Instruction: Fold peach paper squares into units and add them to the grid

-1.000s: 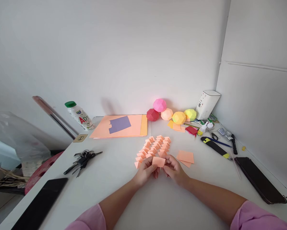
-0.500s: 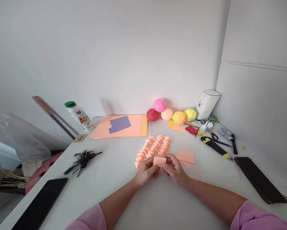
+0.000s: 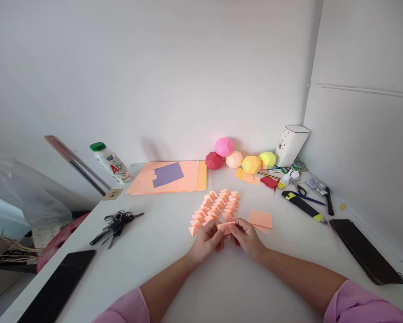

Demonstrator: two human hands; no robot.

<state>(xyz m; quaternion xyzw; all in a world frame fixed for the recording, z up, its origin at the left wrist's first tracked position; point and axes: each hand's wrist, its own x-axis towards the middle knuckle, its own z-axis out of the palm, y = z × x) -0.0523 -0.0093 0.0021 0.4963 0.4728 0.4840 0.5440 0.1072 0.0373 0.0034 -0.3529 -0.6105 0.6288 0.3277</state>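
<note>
A small peach paper piece (image 3: pixel 225 227) is held between my two hands, low over the table. My left hand (image 3: pixel 206 240) pinches its left side, and my right hand (image 3: pixel 250 237) grips the right side, thumb on the face. The paper looks partly folded or tilted; fingertips hide its lower part. Just beyond my hands stand several folded peach paper pieces (image 3: pixel 216 206) in slanting rows. To the right of my right hand lies a small stack of flat peach paper squares (image 3: pixel 262 219).
Faceted paper balls (image 3: pixel 234 159) sit by the wall. Peach sheets (image 3: pixel 144 177) with a purple piece (image 3: pixel 169 175) lie back left, near a bottle (image 3: pixel 112 163). Keys (image 3: pixel 117 224) and a black phone-like slab (image 3: pixel 58 285) are left; a utility knife (image 3: pixel 302 206), glue bottle (image 3: pixel 283 181) and dark case (image 3: pixel 365 251) right.
The peach paper showed a broad flat face before; now it appears narrower, bent or tilted between my fingers. My right thumb has moved up onto it.
</note>
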